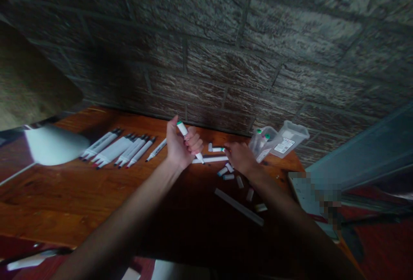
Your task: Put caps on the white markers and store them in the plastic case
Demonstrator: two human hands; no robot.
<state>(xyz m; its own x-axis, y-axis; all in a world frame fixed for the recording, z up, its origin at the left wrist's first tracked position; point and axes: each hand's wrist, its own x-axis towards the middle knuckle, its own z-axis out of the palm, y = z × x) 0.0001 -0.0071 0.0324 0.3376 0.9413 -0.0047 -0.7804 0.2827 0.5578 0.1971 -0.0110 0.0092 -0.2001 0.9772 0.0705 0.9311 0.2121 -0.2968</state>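
Rough stone blocks (209, 56) are backing the wooden table (41, 211); the left hand (176, 151) is gripping a green-ended marker (182, 129), tip pointing toward five o'clock; at its three o'clock, the right hand (241, 157) is fingering a green-banded cap (217, 149), though whether pinching or only touching I cannot tell; a row of markers (112, 150) is lying at nine o'clock, loose caps (229, 177) at four, clear containers (295, 131) at three; seemingly, cap handling is occupying this step, and the next move is calling for secure fingertips.
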